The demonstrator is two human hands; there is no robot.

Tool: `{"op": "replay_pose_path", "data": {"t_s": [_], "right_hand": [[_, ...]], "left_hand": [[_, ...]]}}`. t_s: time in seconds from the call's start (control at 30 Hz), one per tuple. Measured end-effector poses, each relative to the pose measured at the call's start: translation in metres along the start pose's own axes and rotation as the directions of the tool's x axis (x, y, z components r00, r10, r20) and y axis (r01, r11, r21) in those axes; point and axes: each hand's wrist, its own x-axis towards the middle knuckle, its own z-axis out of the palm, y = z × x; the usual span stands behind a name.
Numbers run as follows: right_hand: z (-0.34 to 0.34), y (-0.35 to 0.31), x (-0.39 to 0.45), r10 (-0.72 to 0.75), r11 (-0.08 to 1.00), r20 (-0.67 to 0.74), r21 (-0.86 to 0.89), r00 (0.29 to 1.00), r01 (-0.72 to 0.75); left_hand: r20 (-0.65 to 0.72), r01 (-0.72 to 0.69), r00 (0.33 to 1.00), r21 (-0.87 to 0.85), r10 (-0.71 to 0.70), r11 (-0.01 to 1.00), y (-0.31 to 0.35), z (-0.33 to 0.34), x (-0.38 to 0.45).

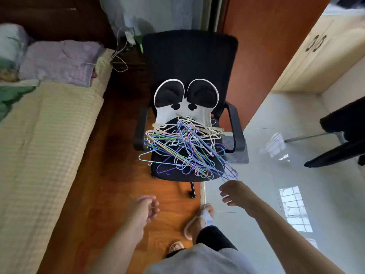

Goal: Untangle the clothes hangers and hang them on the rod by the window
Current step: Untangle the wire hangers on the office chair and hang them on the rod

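My right hand reaches toward the near corner of the tangle with fingers loosely curled, holding nothing; my left hand hangs open and idle below. The clothes hangers lie heaped on the seat of the black office chair, some poking past its front edge. I judge them light, thin, springy and slippery, apt to snag hook on hook, so I'd pinch one protruding blue shoulder. Pastel blue, purple, pink, green and white wire loops

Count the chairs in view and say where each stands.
2. A black office chair at centre holds the tangled hangers; part of a second dark chair shows at the right edge. Others may lie outside the frame.
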Motion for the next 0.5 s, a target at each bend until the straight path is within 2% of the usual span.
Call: {"op": "replay_pose_path", "data": {"t_s": [0.1,0.23,0.33,0.5], "right_hand": [[-0.011,-0.012,0.032,0.118,0.991,0.007,0.054,0.993,-0.118],[-0.021,-0.022,0.074,0.109,0.994,-0.062,0.035,0.992,-0.107],[-0.023,-0.037,0.093,0.109,0.994,-0.014,0.033,0.994,-0.108],[-0.035,-0.07,0.125,0.167,0.983,0.005,0.071,0.986,-0.167]], "left_hand": [[0.014,0.043,0.999,0.004,-0.043,0.999,0.014,0.011,0.016],[0.025,-0.004,1.0,0.158,0.0,0.987,0.044,0.028,0.042],[0.053,-0.007,0.999,0.284,-0.009,0.959,0.061,0.043,0.068],[0.121,0.093,0.981,0.386,-0.15,0.918,0.07,0.086,0.133]]}}
